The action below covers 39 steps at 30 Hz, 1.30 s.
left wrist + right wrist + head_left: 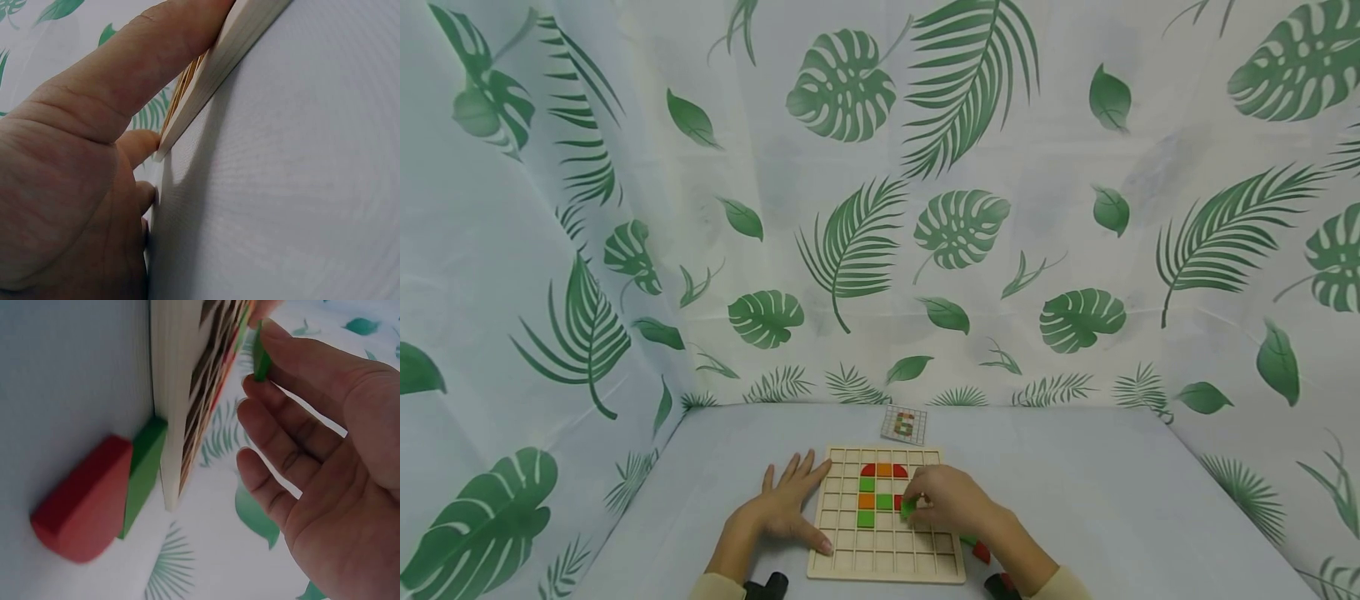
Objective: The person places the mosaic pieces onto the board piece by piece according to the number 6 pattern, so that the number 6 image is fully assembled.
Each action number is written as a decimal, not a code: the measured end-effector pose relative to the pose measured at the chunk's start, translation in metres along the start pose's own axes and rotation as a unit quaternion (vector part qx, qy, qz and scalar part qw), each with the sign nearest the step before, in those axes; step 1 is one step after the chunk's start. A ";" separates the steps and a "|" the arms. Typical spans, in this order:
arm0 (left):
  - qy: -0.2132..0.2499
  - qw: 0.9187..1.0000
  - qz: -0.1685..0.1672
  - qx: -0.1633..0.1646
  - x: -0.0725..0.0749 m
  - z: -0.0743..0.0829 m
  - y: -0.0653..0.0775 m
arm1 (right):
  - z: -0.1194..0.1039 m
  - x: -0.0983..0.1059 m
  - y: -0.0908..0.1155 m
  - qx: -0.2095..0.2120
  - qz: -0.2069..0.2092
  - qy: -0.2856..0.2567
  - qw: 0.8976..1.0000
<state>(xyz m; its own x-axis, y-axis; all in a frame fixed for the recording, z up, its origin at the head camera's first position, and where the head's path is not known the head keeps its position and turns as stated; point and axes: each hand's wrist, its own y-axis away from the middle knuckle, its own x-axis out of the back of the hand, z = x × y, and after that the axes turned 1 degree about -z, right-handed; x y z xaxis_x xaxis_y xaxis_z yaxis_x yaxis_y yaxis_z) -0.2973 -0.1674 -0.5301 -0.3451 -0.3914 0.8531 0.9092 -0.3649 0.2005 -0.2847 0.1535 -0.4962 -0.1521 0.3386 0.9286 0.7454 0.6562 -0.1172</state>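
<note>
A wooden grid board lies on the table, with red, orange and green blocks set in several of its squares. My right hand is over the board's right half and pinches a green block between thumb and forefinger. Beside that block sits a red block in the grid, partly covered by the fingers. My left hand lies spread at the board's left side, its thumb and a fingertip touching the edge. Further left in the grid are an orange block and a green block.
Behind the board lies a small card printed with a coloured grid pattern. A loose red block with a rounded side and a loose green block lie by the board's right edge. Leaf-patterned cloth hangs behind the table.
</note>
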 end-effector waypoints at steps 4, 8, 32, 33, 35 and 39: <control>0.000 1.000 -0.001 -0.001 0.000 -0.001 -0.001 | -0.002 -0.004 -0.001 0.001 -0.010 -0.006 1.000; 0.000 1.000 0.000 0.001 -0.001 -0.001 -0.001 | -0.003 -0.006 -0.003 0.006 -0.020 -0.007 1.000; -0.009 1.000 0.000 -0.001 -0.002 -0.003 -0.002 | -0.009 -0.009 -0.003 0.013 -0.027 0.010 1.000; -0.009 1.000 0.000 -0.001 -0.002 -0.003 -0.002 | -0.009 -0.009 -0.003 0.014 -0.027 0.009 1.000; -0.007 1.000 0.000 -0.002 -0.002 -0.003 -0.002 | -0.008 -0.010 -0.004 0.015 -0.027 0.006 1.000; -0.005 1.000 0.001 -0.002 -0.002 -0.003 -0.002 | -0.008 -0.009 -0.003 0.014 -0.029 0.006 0.999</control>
<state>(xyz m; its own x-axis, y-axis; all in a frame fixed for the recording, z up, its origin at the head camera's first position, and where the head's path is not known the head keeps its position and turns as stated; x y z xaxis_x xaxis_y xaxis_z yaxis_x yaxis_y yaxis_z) -0.2992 -0.1685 -0.5334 -0.3410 -0.3827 0.8586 0.9090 -0.3673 0.1972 -0.2809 0.1430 -0.5018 -0.1864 0.2917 0.9382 0.7170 0.6933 -0.0731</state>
